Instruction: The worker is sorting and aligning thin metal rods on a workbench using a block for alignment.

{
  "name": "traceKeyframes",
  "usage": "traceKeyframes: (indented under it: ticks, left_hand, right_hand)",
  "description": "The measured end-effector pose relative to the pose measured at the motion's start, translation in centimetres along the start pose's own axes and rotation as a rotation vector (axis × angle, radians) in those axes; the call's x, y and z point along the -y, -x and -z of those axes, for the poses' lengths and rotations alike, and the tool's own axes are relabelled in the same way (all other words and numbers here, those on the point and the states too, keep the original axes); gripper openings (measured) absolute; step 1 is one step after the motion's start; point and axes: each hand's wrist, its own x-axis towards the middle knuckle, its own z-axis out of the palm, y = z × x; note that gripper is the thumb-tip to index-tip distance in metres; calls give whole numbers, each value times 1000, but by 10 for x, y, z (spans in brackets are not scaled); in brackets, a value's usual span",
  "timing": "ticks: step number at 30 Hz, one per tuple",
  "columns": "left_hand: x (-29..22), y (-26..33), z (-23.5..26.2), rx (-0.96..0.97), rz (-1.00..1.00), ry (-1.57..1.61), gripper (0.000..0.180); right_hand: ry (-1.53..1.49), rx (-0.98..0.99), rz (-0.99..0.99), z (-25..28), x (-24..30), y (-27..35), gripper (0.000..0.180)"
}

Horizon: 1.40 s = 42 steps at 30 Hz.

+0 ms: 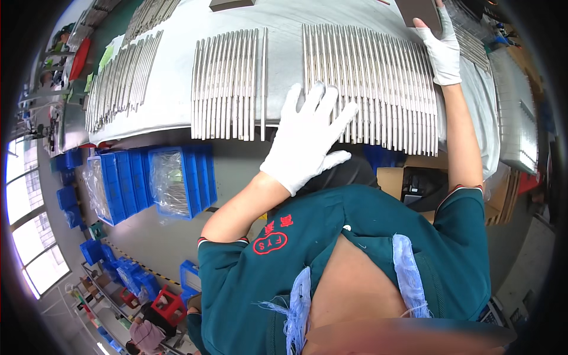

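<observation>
My left hand [309, 135], in a white glove, has its fingers spread at the left end of a wide row of metal rods [373, 83]. Its fingertips lie over the near part of the first rods. At the far right, my right hand [445, 54], also gloved but with a bare thumb tip, is closed around the edge of a dark brown block [418, 13]. The picture's edge cuts off part of that block. A narrower row of rods [225, 86] lies left of my left hand, with one single rod [264, 83] slightly apart from it.
A pale cloth [171, 89] covers the table. More rods [124, 77] lie at the left, and a second dark block [232, 5] is at the far edge. Blue crates [183, 183] stand on the floor. An open cardboard box [390, 180] is below the table edge. A person [151, 334] sits lower left.
</observation>
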Motion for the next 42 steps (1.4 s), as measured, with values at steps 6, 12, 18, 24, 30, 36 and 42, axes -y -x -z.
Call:
traceKeyframes:
  ticks: [6,12,18,24,30,36,42]
  left_hand:
    - [6,7,4,34,24,-46,86]
    - [21,23,11,10,55,-57,86]
    - [32,42,15,-29,132,-55,91]
    - [25,32,10,-21,92,-53,95]
    - [9,10,3,34,4,-5,97]
    - [9,11,1,13,-20,-29,93]
    - [29,36,20,17,106,-41,94]
  right_hand:
    - [210,19,-25,0,17,3,80]
    - [317,8,-50,0,16,5,80]
    - [244,23,20,-2,11,1,80]
    - [237,31,-15,0,11,2,80]
    - [266,11,9,-1,8,1,80]
    - [310,13,-9,5,-4,0,80]
    - [-47,-14,31,1,-39,-7,74]
